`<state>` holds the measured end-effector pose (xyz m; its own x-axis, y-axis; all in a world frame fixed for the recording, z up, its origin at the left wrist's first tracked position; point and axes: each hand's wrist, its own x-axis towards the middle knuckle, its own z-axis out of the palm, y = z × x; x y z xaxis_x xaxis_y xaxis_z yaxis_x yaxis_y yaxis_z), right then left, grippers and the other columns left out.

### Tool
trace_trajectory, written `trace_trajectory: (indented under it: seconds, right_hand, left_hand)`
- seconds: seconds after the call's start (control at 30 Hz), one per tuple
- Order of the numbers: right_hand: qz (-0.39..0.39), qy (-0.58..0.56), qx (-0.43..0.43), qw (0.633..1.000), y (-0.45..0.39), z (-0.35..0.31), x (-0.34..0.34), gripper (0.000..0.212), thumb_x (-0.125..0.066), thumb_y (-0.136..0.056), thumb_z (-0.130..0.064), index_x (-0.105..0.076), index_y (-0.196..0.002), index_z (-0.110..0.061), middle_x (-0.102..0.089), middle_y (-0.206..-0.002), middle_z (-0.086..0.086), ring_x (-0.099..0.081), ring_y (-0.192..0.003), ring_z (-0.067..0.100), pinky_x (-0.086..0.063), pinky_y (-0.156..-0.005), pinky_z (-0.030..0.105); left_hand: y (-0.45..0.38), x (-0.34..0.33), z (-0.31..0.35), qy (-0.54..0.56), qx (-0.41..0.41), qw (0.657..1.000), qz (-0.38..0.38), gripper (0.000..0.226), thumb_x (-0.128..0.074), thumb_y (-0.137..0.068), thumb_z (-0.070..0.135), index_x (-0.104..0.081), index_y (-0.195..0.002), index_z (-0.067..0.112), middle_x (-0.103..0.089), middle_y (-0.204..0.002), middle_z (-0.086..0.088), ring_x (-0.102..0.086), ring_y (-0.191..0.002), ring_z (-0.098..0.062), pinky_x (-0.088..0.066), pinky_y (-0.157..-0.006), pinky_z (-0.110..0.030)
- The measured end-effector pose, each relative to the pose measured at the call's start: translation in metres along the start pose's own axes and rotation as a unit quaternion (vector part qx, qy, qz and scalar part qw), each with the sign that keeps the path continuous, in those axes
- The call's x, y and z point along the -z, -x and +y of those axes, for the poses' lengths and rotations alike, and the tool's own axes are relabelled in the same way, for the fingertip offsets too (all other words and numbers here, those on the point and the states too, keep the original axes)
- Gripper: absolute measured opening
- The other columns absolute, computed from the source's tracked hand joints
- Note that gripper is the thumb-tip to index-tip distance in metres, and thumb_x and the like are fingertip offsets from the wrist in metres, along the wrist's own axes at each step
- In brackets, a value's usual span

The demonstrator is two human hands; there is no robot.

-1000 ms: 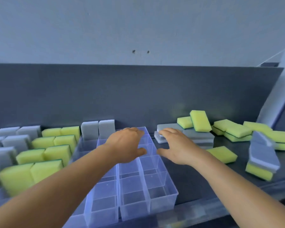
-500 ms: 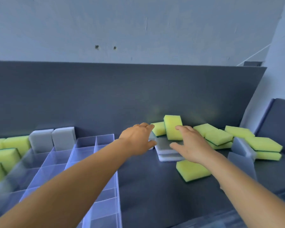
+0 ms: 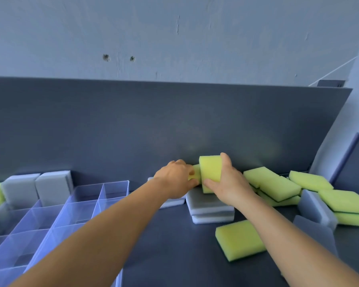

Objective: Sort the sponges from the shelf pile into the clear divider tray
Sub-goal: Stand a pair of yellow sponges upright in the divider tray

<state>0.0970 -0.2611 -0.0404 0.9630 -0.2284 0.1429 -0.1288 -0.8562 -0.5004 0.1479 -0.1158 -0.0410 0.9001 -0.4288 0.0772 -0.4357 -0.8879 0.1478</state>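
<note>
Our right hand [image 3: 226, 183] clamps one yellow sponge [image 3: 210, 171] upright, thumb below and fingers [image 3: 226, 160] over its top, ready to lift. Our left hand [image 3: 175, 181] curls around a second sponge [image 3: 196, 172] beside it, so both can go to the divider tray [image 3: 116, 183] together.

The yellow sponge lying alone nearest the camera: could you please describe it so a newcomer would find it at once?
Start at the clear divider tray on the left and look right across the dark shelf, past the grey sponge stack. The lone yellow sponge lies flat in front of that stack, under the right forearm. Unlike the other yellow ones, it touches no sponge.
</note>
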Motion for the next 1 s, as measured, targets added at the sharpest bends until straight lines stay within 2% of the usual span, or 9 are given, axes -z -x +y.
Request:
trace_trajectory:
  seconds: [0.13,0.27,0.4,0.57,0.67,0.77,0.83,0.93,1.0]
  right_hand:
    - [0.004,-0.036,0.01,0.999,-0.002,0.002,0.001,0.093,-0.064,-0.086,-0.032,0.004,-0.149,-0.027,-0.036,-0.146,0.009,-0.045,-0.125,0.03,-0.04,-0.097,0.038]
    - [0.016,-0.068,0.031,0.997,0.0,0.004,0.005,0.086,-0.061,-0.089,-0.026,0.001,-0.148,-0.035,-0.036,-0.145,0.006,-0.048,-0.121,0.027,-0.04,-0.089,0.035]
    - [0.065,-0.119,0.041,0.99,0.001,0.007,0.009,0.072,-0.058,-0.089,-0.025,-0.013,-0.145,-0.034,-0.039,-0.142,0.003,-0.048,-0.119,0.026,-0.037,-0.082,0.031]
    - [0.101,-0.169,0.034,0.98,0.006,-0.005,0.004,0.063,-0.056,-0.089,-0.022,-0.021,-0.141,-0.03,-0.043,-0.137,0.004,-0.048,-0.101,0.024,-0.036,-0.078,0.03]
    - [0.071,-0.176,0.059,0.98,0.016,-0.026,-0.006,0.062,-0.057,-0.087,-0.022,-0.024,-0.138,-0.03,-0.049,-0.129,0.004,-0.05,-0.099,0.024,-0.038,-0.078,0.031]
    - [0.061,-0.198,0.079,0.975,0.031,-0.053,-0.013,0.058,-0.057,-0.086,-0.021,-0.027,-0.134,-0.03,-0.051,-0.122,0.004,-0.052,-0.096,0.025,-0.04,-0.077,0.034]
    - [0.055,-0.208,0.09,0.972,0.042,-0.07,-0.015,0.056,-0.058,-0.085,-0.019,-0.03,-0.132,-0.03,-0.051,-0.119,0.004,-0.051,-0.096,0.025,-0.037,-0.074,0.031]
    - [0.051,-0.213,0.107,0.97,0.064,-0.097,-0.021,0.056,-0.059,-0.084,-0.018,-0.032,-0.131,-0.03,-0.053,-0.117,0.003,-0.052,-0.096,0.024,-0.036,-0.072,0.029]
    - [0.043,-0.222,0.118,0.967,0.081,-0.115,-0.027,0.054,-0.059,-0.083,-0.019,-0.033,-0.13,-0.031,-0.053,-0.115,0.002,-0.054,-0.095,0.025,-0.043,-0.073,0.034]
  left_hand:
    - [-0.003,-0.003,0.0,0.027,0.021,0.999,0.012,0.039,-0.056,-0.089,0.045,-0.051,-0.116,0.017,-0.053,-0.117,-0.005,-0.046,-0.11,-0.023,-0.043,-0.08,-0.034]
    - [0.0,-0.007,0.002,0.06,0.044,0.994,0.075,0.034,-0.059,-0.088,0.03,-0.045,-0.113,0.013,-0.055,-0.114,-0.005,-0.044,-0.099,-0.021,-0.039,-0.073,-0.032]
    - [0.012,-0.003,-0.005,0.085,0.051,0.985,0.142,0.039,-0.056,-0.089,0.027,-0.04,-0.121,0.013,-0.051,-0.12,-0.003,-0.044,-0.11,-0.022,-0.037,-0.076,-0.028]
    - [0.037,0.006,-0.026,0.13,0.084,0.97,0.19,0.064,-0.052,-0.091,0.03,-0.022,-0.146,0.014,-0.043,-0.134,-0.005,-0.043,-0.121,-0.025,-0.042,-0.089,-0.034]
    - [0.056,0.016,-0.037,0.157,0.092,0.966,0.182,0.075,-0.055,-0.09,0.035,-0.014,-0.149,0.016,-0.041,-0.134,-0.005,-0.051,-0.113,-0.026,-0.044,-0.085,-0.034]
    - [0.083,0.027,-0.05,0.189,0.079,0.965,0.165,0.068,-0.062,-0.085,0.036,-0.028,-0.141,0.02,-0.044,-0.115,-0.001,-0.055,-0.095,-0.025,-0.046,-0.079,-0.032]
    - [0.103,0.034,-0.061,0.22,0.083,0.959,0.157,0.065,-0.068,-0.081,0.037,-0.035,-0.134,0.02,-0.041,-0.104,0.005,-0.051,-0.091,-0.021,-0.043,-0.078,-0.029]
    - [0.134,0.044,-0.084,0.236,0.099,0.953,0.162,0.075,-0.065,-0.08,0.052,-0.032,-0.14,0.02,-0.041,-0.125,0.002,-0.049,-0.098,-0.016,-0.041,-0.084,-0.027]
    - [0.155,0.052,-0.101,0.249,0.102,0.949,0.165,0.066,-0.055,-0.085,0.056,-0.036,-0.135,0.017,-0.049,-0.123,-0.001,-0.051,-0.096,-0.017,-0.043,-0.081,-0.029]
